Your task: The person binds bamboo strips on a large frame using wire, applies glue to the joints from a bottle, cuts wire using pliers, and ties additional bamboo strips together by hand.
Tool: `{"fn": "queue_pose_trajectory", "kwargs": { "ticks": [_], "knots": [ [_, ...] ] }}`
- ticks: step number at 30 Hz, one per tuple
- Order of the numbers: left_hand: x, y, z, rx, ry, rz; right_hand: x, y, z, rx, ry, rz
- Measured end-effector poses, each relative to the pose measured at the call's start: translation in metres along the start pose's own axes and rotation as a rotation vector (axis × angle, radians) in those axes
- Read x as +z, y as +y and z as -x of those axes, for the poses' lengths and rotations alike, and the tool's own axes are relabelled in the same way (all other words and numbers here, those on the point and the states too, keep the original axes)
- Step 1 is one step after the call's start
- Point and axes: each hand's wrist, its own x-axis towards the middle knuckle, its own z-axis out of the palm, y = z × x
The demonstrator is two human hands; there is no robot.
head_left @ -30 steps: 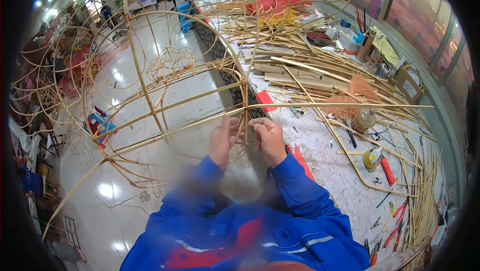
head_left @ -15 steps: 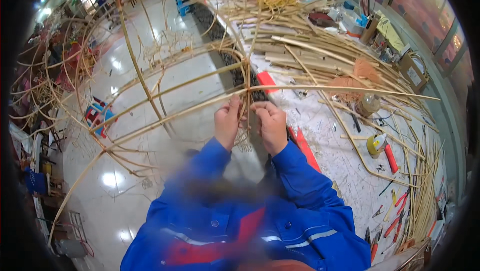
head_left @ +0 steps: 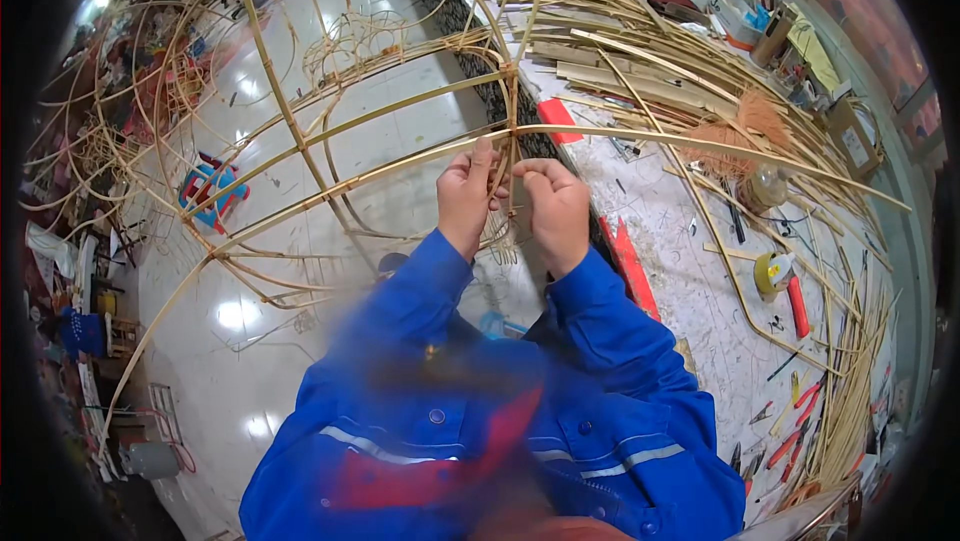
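Note:
A large open frame of bent bamboo strips (head_left: 330, 131) stands in front of me over a glossy floor. My left hand (head_left: 465, 196) and my right hand (head_left: 555, 206) meet at a crossing (head_left: 512, 131) where a long horizontal strip passes a vertical one. Each hand pinches the strips and some thin binding at that joint; the binding itself is too small to make out. Both sleeves are blue.
A worktable (head_left: 700, 271) on the right carries loose bamboo strips, a heap of orange fibre (head_left: 740, 131), a yellow tape roll (head_left: 772, 271), red-handled tools and a pen cup (head_left: 772, 33). A small blue and red stool (head_left: 210, 191) stands on the floor behind the frame.
The view has dropped closer to the joint. Both hands have stayed on the same crossing, with only the fingers shifting.

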Motion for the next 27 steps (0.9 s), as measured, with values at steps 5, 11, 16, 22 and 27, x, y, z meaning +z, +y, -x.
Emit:
{"fn": "queue_pose_trajectory", "kwargs": {
  "ticks": [5,11,16,22,27],
  "knots": [
    [-0.004,-0.002,-0.002,-0.013,-0.029,0.019,-0.021,-0.007,0.009,0.117,-0.074,0.157],
    [-0.01,-0.013,0.007,0.311,-0.043,-0.256,-0.029,0.001,0.017,0.09,-0.125,0.222],
    [-0.005,-0.007,0.006,0.293,-0.166,-0.407,-0.029,0.002,0.026,0.111,-0.18,0.381],
    [-0.012,0.003,0.012,0.201,-0.196,-0.308,-0.031,0.004,0.047,0.222,-0.189,0.299],
    [-0.024,0.009,0.007,0.181,-0.197,-0.267,-0.069,0.019,0.074,0.263,-0.056,0.377]
  ]
}}
